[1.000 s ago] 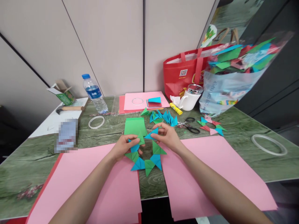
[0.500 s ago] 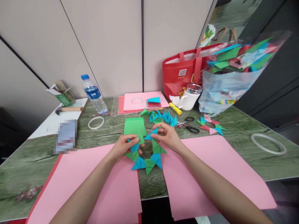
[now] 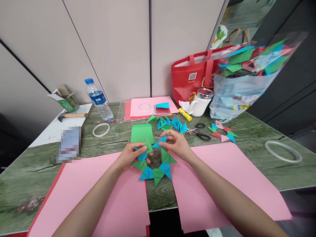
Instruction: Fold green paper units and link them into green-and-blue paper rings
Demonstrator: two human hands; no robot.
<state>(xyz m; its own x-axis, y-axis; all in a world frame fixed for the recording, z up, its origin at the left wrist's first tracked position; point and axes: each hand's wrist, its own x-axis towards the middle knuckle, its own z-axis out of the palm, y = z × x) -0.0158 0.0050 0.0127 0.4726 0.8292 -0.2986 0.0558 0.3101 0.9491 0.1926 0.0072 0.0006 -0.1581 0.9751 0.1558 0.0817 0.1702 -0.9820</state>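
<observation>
A partial ring of folded paper point(image 3: 158, 176), made of alternating green and blue origami pieces, hangs between my hands, its gap at the top. My left hand point(image 3: 132, 156) pinches the green folded piece point(image 3: 149, 146) at the ring's left end. My right hand point(image 3: 178, 144) pinches a blue folded piece point(image 3: 160, 142) at the right end, thumb in front. The two pieces are close, tips nearly meeting; whether they touch I cannot tell. Just behind lie green paper squares point(image 3: 141, 132) and a cluster of blue and green folded pieces point(image 3: 176, 124).
Pink paper sheets point(image 3: 217, 184) lie under both forearms. Scissors point(image 3: 201, 132), a glue stick point(image 3: 185, 114), a white mug point(image 3: 199, 104) and a finished multicoloured paper ring point(image 3: 223, 132) are to the right. Leftward stand a water bottle point(image 3: 98, 100), a tape roll point(image 3: 101, 130) and a hammer point(image 3: 72, 115).
Both hands keep their pinches on the green and blue pieces, almost still. The view has shifted slightly.
</observation>
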